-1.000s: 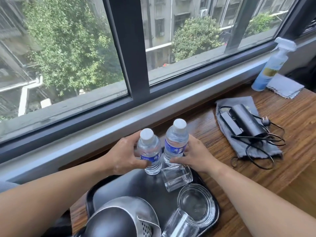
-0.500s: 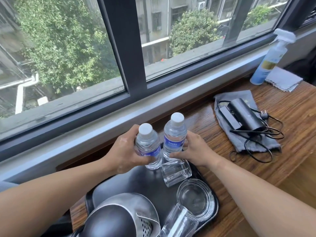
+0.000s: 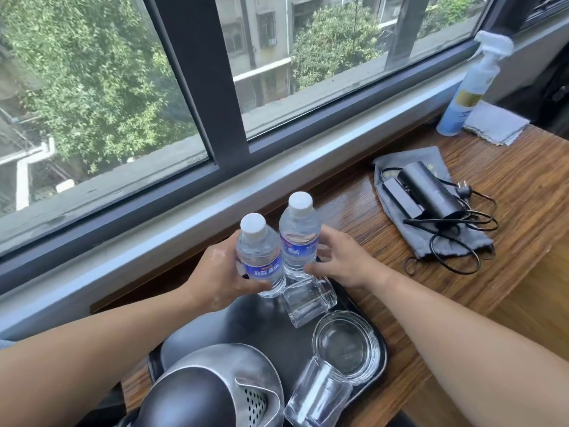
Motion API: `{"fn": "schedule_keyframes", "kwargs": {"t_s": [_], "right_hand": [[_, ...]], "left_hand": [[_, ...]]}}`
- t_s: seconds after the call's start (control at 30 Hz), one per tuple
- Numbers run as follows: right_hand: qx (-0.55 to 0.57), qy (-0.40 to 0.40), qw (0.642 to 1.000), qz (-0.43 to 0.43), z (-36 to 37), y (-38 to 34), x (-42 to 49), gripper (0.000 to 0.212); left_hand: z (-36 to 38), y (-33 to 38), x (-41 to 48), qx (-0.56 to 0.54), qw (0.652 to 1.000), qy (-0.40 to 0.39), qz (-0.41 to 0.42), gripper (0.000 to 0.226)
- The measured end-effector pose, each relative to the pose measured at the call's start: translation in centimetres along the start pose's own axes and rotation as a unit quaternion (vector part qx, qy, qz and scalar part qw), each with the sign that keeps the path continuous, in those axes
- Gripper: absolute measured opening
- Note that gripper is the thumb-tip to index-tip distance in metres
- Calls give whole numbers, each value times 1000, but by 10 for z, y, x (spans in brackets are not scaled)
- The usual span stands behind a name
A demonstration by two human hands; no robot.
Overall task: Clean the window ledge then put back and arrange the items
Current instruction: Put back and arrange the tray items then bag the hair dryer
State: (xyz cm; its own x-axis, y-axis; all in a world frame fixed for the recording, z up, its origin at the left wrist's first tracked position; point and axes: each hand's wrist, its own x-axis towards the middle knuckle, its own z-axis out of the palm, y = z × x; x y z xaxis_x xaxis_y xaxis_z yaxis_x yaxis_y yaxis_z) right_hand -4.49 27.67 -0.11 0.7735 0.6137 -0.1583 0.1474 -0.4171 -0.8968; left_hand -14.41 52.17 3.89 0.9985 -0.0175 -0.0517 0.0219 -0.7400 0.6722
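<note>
Seen from above, two bare arms reach toward a wooden window ledge (image 3: 508, 192) below a dark-framed window; the left hand (image 3: 215, 275) has its grip closed around the left water bottle (image 3: 260, 257), fingers wrapped at the blue label; the right hand (image 3: 341, 260) rests its thumb and fingertips against the right water bottle (image 3: 298, 235), a loose, partly open grip, not fully closed. Both bottles stand upright, touching each other, at the far edge of a black tray (image 3: 246, 322) on the surface. On the tray, nearer the camera, are a clear tumbler (image 3: 309, 302) just beside the bottles, a round glass dish (image 3: 346, 346), a second tumbler (image 3: 317, 396) at the near edge, and a steel kettle (image 3: 215, 389). Well apart, toward the right end of the ledge, lie a black hair dryer (image 3: 431, 192) with its cord on a grey pouch (image 3: 397, 211), a spray bottle (image 3: 468, 90) and a folded cloth (image 3: 495, 124). The bottles look full, so moderately heavy; thin plastic will dent and may slip, so holding around the labelled waist seems best; the glassware beside them is fragile.
</note>
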Motion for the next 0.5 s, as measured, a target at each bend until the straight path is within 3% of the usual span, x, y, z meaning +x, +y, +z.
{"fn": "schedule_keyframes", "kwargs": {"t_s": [0.1, 0.23, 0.4, 0.5], "right_hand": [[-11, -17, 1000, 1, 1, -2, 0, 61], [-37, 4, 999, -17, 5, -2, 3, 70], [27, 6, 1000, 3, 5, 5, 7, 84], [31, -10, 999, 4, 2, 8, 8, 72]], "left_hand": [[2, 1, 2, 8, 1000, -18, 0, 70], [3, -5, 3, -7, 996, -91, -1, 55], [7, -6, 7, 21, 998, -52, -21, 58], [11, -8, 8, 37, 998, -32, -25, 63]]}}
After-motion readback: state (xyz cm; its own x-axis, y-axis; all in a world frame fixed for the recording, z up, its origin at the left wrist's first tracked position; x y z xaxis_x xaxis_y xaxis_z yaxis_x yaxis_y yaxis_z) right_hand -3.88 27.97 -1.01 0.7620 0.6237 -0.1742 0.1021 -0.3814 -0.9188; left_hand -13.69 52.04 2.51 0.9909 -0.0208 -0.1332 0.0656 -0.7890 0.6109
